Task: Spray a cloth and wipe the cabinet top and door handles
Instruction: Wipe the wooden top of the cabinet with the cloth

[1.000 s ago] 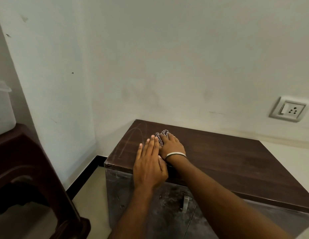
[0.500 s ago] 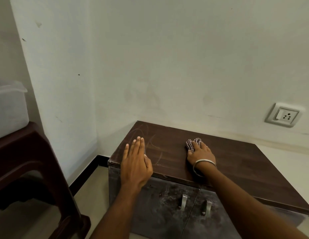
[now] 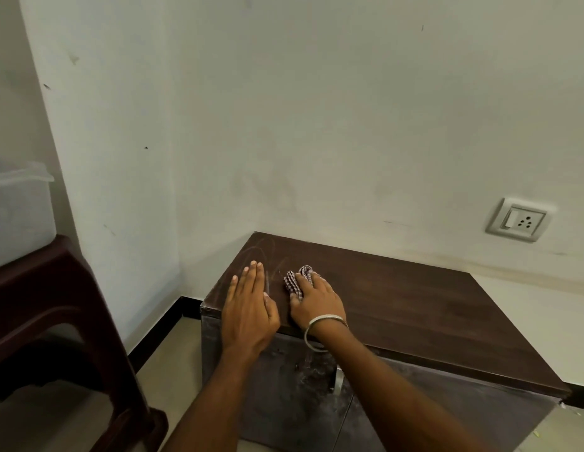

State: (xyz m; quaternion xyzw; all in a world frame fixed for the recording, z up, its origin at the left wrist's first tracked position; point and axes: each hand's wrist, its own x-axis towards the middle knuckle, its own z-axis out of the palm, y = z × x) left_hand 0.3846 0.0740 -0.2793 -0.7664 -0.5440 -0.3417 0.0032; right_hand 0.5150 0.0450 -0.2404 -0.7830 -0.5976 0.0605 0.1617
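Checked cloth point(image 3: 298, 279) under flat right hand point(image 3: 316, 301) on cabinet top point(image 3: 414, 308); left hand point(image 3: 248, 308) flat beside.

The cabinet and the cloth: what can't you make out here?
- Cloth, head view: mostly under the right hand; its size and wetness can't be told.
- Door handles: one handle shows partly; the right forearm covers the rest.
- Cabinet doors: bottom cut off by the frame edge.
- Plastic container: cut off at the left edge; contents unclear.
- Spray bottle: not in view.
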